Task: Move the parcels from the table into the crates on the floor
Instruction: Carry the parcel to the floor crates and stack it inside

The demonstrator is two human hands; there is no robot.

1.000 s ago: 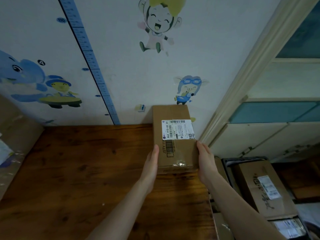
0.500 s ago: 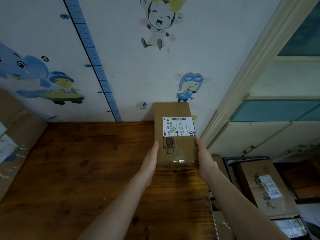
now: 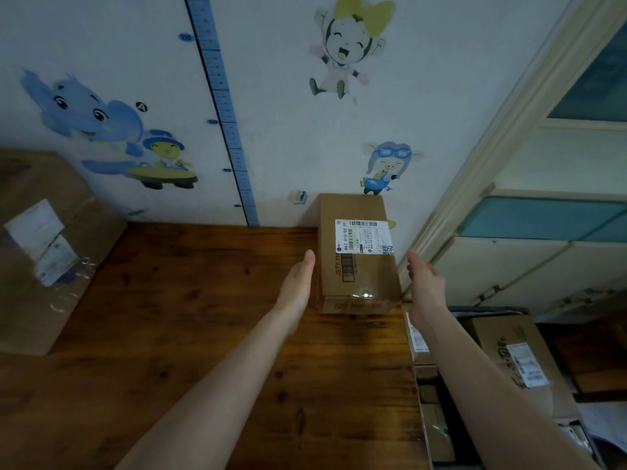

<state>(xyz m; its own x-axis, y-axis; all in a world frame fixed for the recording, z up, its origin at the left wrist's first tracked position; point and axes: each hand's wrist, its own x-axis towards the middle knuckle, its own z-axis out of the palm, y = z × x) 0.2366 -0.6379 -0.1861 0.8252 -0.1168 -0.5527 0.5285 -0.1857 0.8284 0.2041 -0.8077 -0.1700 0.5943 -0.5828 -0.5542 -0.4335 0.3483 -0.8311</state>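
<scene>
My right hand has come off the right side of the parcel, which it pressed a moment ago; my left hand lies straight-fingered along the left side, touching or just beside it. Both are wide and hold nothing, flanking it to squeeze it between palms. It sits far right on the table, against the wall, with the crate on the floor beyond that edge

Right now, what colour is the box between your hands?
The parcel is plain brown cardboard; head view.
</scene>
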